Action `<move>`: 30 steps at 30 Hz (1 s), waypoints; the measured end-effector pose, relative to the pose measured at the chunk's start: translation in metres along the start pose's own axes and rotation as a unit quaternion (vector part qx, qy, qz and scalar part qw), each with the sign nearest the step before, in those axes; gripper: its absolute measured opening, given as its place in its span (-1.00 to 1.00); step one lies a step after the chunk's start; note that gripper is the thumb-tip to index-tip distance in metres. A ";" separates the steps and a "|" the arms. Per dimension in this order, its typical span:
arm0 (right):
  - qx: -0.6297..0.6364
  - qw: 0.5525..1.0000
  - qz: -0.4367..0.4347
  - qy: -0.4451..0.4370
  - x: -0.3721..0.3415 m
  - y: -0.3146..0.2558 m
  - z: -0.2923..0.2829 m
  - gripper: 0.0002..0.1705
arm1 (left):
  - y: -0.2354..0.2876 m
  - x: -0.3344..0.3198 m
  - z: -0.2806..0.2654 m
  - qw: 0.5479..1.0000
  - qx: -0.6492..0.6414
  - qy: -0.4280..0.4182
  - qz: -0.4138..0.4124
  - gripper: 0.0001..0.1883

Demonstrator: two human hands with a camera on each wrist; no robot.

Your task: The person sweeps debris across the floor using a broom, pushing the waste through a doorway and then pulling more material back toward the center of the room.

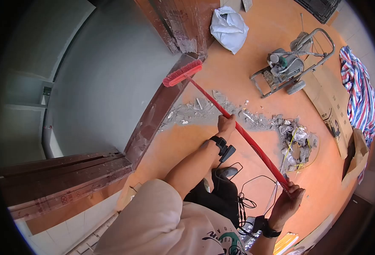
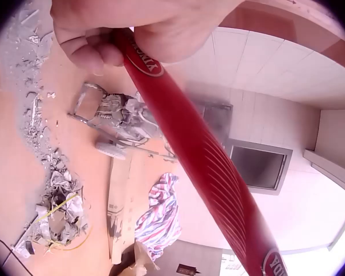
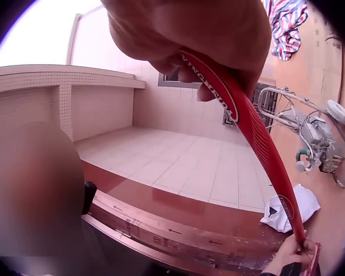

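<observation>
A red broom slants across the head view, its bristled head overlapping the dark red door sill at the upper left. Midway along the handle, my left hand grips it with curled fingers. My right hand holds the handle near its lower end. In the left wrist view the left hand wraps the printed red handle. The right wrist view has the right hand around the handle, with the left hand farther down it.
Grey rubble lies in a strip on the orange floor, with a debris heap at its right. Beyond stand a wheeled machine and a white sack. Flattened cardboard and striped cloth lie right. A door frame borders the left.
</observation>
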State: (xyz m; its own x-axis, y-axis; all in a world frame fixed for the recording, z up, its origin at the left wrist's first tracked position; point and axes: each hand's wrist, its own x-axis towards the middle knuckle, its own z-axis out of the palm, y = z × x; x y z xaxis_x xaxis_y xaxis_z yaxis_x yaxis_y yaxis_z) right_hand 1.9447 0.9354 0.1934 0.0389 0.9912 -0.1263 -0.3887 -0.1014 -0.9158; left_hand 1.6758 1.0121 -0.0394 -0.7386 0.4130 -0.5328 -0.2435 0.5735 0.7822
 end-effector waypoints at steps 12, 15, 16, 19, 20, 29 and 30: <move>-0.125 0.991 -0.032 -0.030 -0.050 -0.008 0.062 -0.66 | -0.021 -0.008 -0.070 0.975 -0.145 -0.135 -0.101 -0.63; -0.082 0.982 -0.083 0.150 -0.054 -0.057 0.135 -0.70 | 0.018 -0.049 -0.080 0.950 -0.110 -0.264 -0.127 -0.64; -0.087 0.990 -0.065 0.092 -0.051 -0.067 0.120 -0.69 | 0.021 -0.052 -0.079 0.947 -0.119 -0.271 -0.128 -0.63; -0.077 0.995 -0.054 -0.038 -0.058 -0.066 0.122 -0.69 | 0.026 -0.039 -0.083 0.955 -0.118 -0.250 -0.104 -0.62; -0.123 0.989 -0.072 -0.039 -0.066 -0.057 0.142 -0.68 | 0.026 -0.031 -0.085 0.965 -0.102 -0.227 -0.082 -0.61; -0.377 0.876 -0.072 -0.291 -0.111 0.026 0.223 -0.61 | -0.044 0.052 -0.178 0.968 -0.129 -0.132 -0.171 -0.68; -0.383 0.866 -0.074 -0.312 -0.115 0.025 0.222 -0.62 | -0.053 0.048 -0.186 0.969 -0.111 -0.127 -0.183 -0.68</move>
State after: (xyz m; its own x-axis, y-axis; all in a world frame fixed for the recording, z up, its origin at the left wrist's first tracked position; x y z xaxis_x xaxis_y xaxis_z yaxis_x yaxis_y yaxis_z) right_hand 1.7265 0.8373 0.2697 -0.5614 0.8272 0.0257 0.3124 0.2406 -0.9190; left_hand 1.5367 0.8702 -0.0459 -0.4057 0.3871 -0.8280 -0.6095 0.5605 0.5607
